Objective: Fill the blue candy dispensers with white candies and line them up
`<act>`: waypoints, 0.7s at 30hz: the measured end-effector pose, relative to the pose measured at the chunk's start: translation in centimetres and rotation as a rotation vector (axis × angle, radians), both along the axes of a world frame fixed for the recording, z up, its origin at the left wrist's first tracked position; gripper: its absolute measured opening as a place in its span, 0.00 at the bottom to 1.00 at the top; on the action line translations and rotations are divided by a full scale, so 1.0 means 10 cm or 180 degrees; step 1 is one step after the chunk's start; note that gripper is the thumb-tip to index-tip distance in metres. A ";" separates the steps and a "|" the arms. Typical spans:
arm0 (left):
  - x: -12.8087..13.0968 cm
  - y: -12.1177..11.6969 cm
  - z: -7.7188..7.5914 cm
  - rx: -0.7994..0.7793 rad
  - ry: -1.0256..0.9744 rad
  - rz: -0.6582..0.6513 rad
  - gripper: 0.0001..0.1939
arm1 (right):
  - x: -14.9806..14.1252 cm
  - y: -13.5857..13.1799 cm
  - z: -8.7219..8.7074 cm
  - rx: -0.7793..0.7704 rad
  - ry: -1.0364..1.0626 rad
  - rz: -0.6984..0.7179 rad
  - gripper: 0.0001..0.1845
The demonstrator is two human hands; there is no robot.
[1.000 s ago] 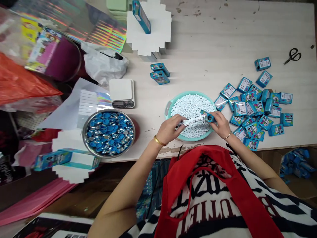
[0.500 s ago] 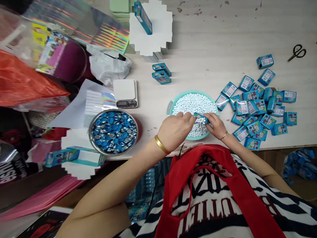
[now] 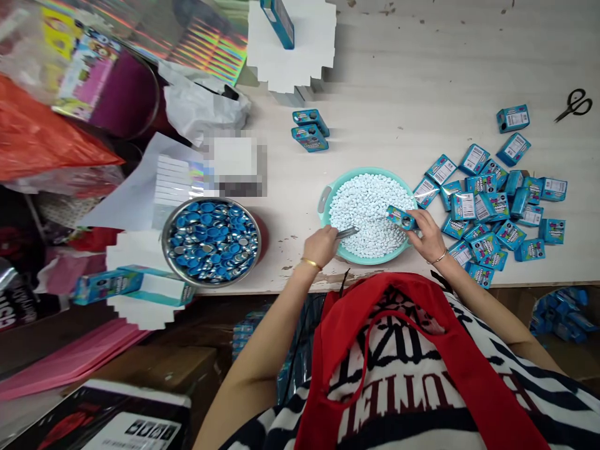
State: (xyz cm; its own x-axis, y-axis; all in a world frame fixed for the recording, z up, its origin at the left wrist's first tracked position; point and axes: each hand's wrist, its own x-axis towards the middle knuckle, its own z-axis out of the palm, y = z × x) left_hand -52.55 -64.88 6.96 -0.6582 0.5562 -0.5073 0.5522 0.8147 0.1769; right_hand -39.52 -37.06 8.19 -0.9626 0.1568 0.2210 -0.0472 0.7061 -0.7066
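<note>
My left hand (image 3: 321, 246) is closed around the handle of a small metal scoop (image 3: 347, 232), whose tip reaches over the white pellets (image 3: 370, 200) in the bowl. Those small, sweet-like pellets fill a turquoise plastic bowl (image 3: 325, 199) with side handles. Over the bowl's right side, my right hand (image 3: 427, 236) grips a small blue printed box (image 3: 400, 217) between thumb and fingers. A dark round spot shows on the box's end near my fingers; whether it is an opening I cannot tell.
Many similar blue boxes (image 3: 487, 206) lie heaped at right, with black scissors (image 3: 574, 105) beyond. A metal bowl (image 3: 165, 240) of blue-and-silver caps stands at left. Two boxes (image 3: 310, 137) stand behind the turquoise bowl, near stacked white card (image 3: 314, 37). Bags (image 3: 206, 112) crowd the left.
My left hand has drawn back left from the box, and the metal scoop now shows in it. My right hand has shifted slightly right, still holding the box.
</note>
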 end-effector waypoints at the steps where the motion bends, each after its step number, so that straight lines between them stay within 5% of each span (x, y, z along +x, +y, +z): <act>1: 0.06 0.09 -0.17 0.0107 -0.0056 0.0080 0.08 | 0.00 0.02 0.01 0.0004 0.0017 -0.0029 0.23; 5: 0.24 0.43 -0.59 0.0722 -0.0137 0.0527 0.11 | -0.01 0.06 0.06 -0.0019 0.0094 -0.0156 0.20; 10: 0.20 0.28 -0.63 0.1580 -0.0508 0.0674 0.11 | -0.01 0.06 0.07 -0.0115 0.0003 -0.0345 0.20; 14: 0.11 0.08 -0.37 0.2067 -0.0528 0.0450 0.11 | 0.01 0.06 0.05 -0.0143 -0.0116 -0.0379 0.20; 21: -0.05 0.12 0.46 0.2356 -0.0179 -0.0242 0.11 | 0.02 -0.02 0.01 -0.0046 -0.0204 -0.0056 0.24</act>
